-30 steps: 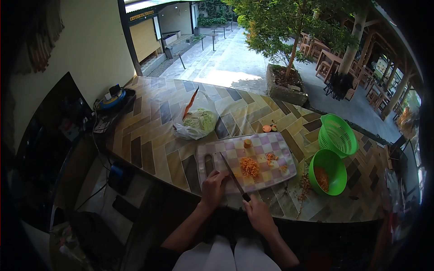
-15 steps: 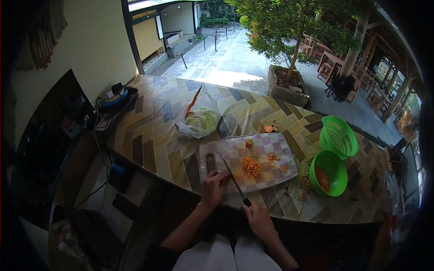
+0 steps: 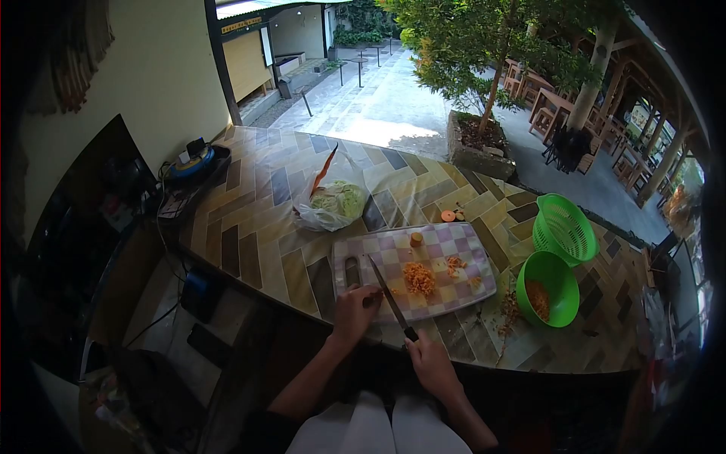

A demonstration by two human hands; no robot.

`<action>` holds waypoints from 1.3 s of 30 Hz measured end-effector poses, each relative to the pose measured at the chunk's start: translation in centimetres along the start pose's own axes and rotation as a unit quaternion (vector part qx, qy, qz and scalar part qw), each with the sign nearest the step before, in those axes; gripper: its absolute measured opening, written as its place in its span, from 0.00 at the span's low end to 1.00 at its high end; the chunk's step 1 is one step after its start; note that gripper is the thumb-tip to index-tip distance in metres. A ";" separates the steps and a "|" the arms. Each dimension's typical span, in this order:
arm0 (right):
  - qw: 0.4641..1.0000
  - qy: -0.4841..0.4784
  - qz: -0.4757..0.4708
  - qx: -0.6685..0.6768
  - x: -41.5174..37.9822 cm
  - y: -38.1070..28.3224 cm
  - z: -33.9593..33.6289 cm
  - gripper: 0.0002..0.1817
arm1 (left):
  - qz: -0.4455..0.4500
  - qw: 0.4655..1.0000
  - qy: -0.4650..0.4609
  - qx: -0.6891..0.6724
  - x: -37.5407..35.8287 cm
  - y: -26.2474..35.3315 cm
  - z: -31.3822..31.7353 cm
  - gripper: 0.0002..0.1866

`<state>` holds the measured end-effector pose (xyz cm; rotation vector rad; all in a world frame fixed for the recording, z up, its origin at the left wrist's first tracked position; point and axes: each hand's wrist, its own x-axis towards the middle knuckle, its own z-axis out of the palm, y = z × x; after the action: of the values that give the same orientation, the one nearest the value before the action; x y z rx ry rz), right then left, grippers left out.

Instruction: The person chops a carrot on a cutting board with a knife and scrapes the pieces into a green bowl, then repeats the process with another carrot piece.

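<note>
My right hand (image 3: 432,366) grips the black handle of a knife (image 3: 389,296), its blade slanting up and left over the checkered cutting board (image 3: 461,296). Close to the blade, on the board's lower left, my left hand (image 3: 355,314) has its fingers curled together; what they hold, if anything, is hidden. A heap of finely chopped carrot (image 3: 418,279) lies mid-board, right of the blade. Behind it stands a carrot stub (image 3: 416,239), and smaller carrot bits (image 3: 455,265) are scattered to the right.
Right of the board, a green bowl (image 3: 563,299) holds chopped carrot, with a green colander (image 3: 563,227) behind it. A plastic bag with cabbage (image 3: 338,204) and a carrot (image 3: 325,168) sits behind the board. Carrot ends (image 3: 448,216) lie past its far edge. Scraps litter the tiled table (image 3: 261,261).
My left hand has shifted slightly, its curled fingers now a little apart from the blade. The knife and my right hand are nearly in the same place.
</note>
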<state>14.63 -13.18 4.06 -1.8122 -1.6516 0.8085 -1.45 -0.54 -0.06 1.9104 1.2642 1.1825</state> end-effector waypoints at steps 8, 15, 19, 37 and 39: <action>0.998 -0.018 0.003 -0.065 0.2 0.5 0.6 0.15 | -0.002 1.000 0.016 0.015 0.1 -0.6 0.2 0.10; 0.997 0.017 0.032 -0.067 1.2 -0.3 -0.1 0.15 | -0.030 0.999 -0.003 0.022 0.4 1.1 0.2 0.13; 0.997 0.054 0.027 -0.052 0.7 1.5 -0.2 0.16 | 0.000 0.999 -0.030 0.024 1.4 1.3 1.0 0.14; 0.979 0.174 0.043 -0.092 -1.6 3.2 -2.9 0.15 | 0.045 0.989 -0.054 0.130 4.4 5.3 4.5 0.49; 0.977 0.182 0.041 -0.103 -1.9 3.1 -3.0 0.15 | 0.027 0.984 -0.072 0.158 5.0 4.6 5.5 0.55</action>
<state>18.86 -15.36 3.89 -2.0373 -1.4705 0.3169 6.23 2.29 3.00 2.2260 1.3933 0.8907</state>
